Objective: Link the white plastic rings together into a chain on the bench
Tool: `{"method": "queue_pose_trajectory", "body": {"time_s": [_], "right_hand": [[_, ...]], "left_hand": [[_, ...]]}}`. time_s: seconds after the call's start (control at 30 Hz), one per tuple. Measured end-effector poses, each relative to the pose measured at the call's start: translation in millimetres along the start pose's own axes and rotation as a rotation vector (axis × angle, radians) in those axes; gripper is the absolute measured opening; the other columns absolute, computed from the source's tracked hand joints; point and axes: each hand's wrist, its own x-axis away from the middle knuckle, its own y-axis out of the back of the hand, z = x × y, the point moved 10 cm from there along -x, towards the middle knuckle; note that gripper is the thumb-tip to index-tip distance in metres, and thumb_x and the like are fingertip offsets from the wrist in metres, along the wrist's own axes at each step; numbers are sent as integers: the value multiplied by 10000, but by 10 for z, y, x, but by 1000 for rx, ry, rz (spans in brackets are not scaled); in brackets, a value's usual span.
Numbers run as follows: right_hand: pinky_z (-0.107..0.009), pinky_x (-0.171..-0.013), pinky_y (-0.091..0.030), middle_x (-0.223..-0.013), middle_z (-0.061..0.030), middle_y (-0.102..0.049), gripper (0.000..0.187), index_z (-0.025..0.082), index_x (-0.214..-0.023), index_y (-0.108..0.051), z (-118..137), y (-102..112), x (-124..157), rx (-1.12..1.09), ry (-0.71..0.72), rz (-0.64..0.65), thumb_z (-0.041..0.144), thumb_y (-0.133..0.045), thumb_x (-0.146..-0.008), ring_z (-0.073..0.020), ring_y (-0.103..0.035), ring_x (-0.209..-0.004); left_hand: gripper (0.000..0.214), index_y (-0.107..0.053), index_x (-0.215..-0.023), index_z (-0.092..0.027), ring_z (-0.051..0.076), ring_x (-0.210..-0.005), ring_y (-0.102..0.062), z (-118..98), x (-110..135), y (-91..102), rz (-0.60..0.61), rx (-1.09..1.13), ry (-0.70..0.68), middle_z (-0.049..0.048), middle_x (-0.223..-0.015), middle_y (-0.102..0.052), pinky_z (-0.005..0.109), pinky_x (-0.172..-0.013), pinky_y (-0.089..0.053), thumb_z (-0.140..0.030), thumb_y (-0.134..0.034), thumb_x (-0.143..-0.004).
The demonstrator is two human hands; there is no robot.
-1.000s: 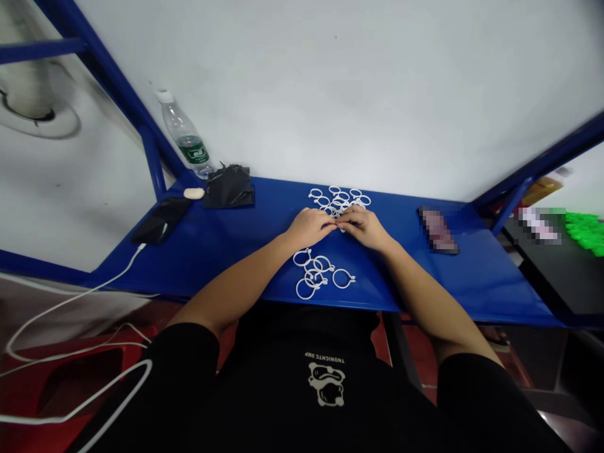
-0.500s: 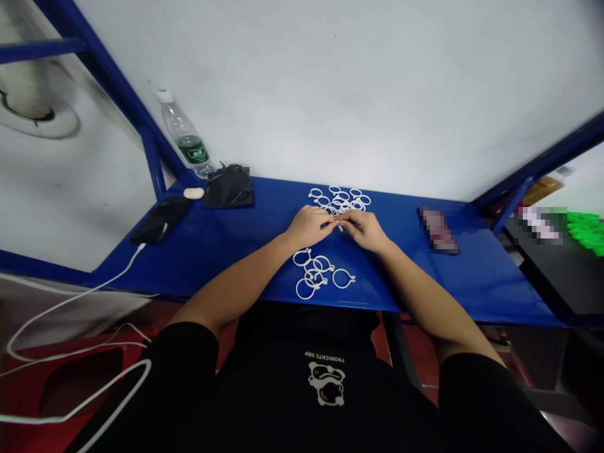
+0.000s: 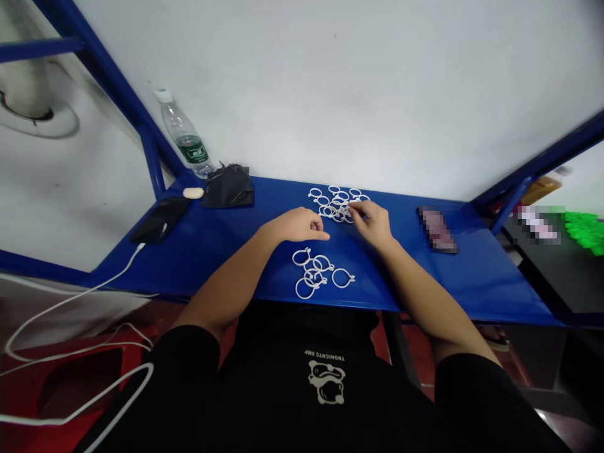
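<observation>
Over the table's middle, my left hand (image 3: 301, 225) has its fingers curled and its thumb stretched out apart from them; nothing shows in it. My right hand (image 3: 372, 221) reaches into the far pile of white rings (image 3: 340, 196), thumb and forefinger pinched on a white ring at the pile's near right side. That ring is partly hidden by the fingers. Closer to my body lies a smaller group of white rings (image 3: 311, 275), thin and round with small tabs, several overlapping. One ring (image 3: 343, 278) lies at the right of this group.
The blue table (image 3: 264, 195) meets a white wall. At left are a plastic bottle (image 3: 192, 149), a black bag (image 3: 229, 187), a pale oval object (image 3: 193, 193) and a black phone (image 3: 160, 220) on a white cable (image 3: 126, 267). A blurred phone-like object (image 3: 438, 229) lies at right.
My hands have come apart. The left has drawn back leftward with its thumb out; the right has moved right and away from me to the far rings. The near group looks unchanged.
</observation>
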Motion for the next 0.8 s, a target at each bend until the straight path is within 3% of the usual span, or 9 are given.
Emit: {"method": "queue_pose_trajectory", "body": {"time_s": [0.17, 0.3, 0.47, 0.67, 0.8], "right_hand": [[-406, -792, -600, -983, -99, -836, 320, 207, -1208, -807, -314, 49, -1, 13, -142, -50, 398, -632, -1020, -265, -753, -826], [-384, -746, -590, -950, -79, -836, 289, 214, -1110, -828, -346, 21, 1, -16, -162, -43, 407, -642, -1001, -248, -737, -778], [-375, -732, -581, -933, -72, -836, 260, 222, -1022, -834, -277, 6, -13, -40, -136, -18, 399, -646, -998, -238, -732, -761], [-351, -733, -570, -978, -76, -835, 317, 222, -1074, -825, 6, -135, 8, -152, -22, 139, 486, -657, -1028, -209, -719, -742], [-333, -744, -560, -992, -67, -826, 337, 244, -1161, -808, 270, -277, 59, -219, 78, 265, 522, -651, -1049, -200, -721, -782]], "left_hand": [[414, -820, -1011, -256, 159, -618, -681, 156, 177, -171, 316, 48, 22, 4, -813, -794, 286, -607, -474, -533, -914, -717], [233, -814, -856, -257, 161, -579, -666, 199, 165, -263, 320, 72, -24, 2, -724, -772, 286, -595, -473, -449, -893, -749], [39, -798, -753, -253, 158, -591, -682, 191, 74, -186, 164, 41, -19, -4, -712, -773, 296, -614, -489, -240, -802, -789], [135, -810, -1004, -223, 210, -936, -743, -29, 17, 210, -291, -126, -20, 53, -1030, -804, 331, -839, -552, -182, -713, -919], [88, -798, -1014, -214, 222, -1008, -722, -196, 28, 228, -450, -168, -56, 63, -1080, -775, 341, -871, -552, -199, -730, -960]]}}
